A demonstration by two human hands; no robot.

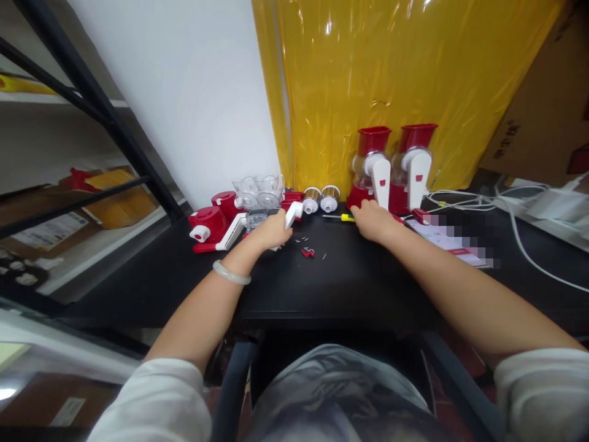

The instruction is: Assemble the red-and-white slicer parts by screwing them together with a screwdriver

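Observation:
My left hand (276,229) is closed around a white crank handle (293,213), among the parts at the left of the black table. My right hand (369,220) is at the right end of a screwdriver (345,217) with a yellow grip, in front of an assembled red and white grater (378,175); its fingertips are too small to make out. Between my hands lie small red pieces (308,252) and several tiny metal pins. Two drum blades (321,199) stand behind them. Red bases (209,226) and clear plastic housings (260,189) are at the left.
A second assembled grater (416,172) stands at the right. Nearby lie a flat screen device (448,242), white cables (524,230) and a power strip (564,205). A black-framed shelf (99,110) borders the table (317,288) on the left.

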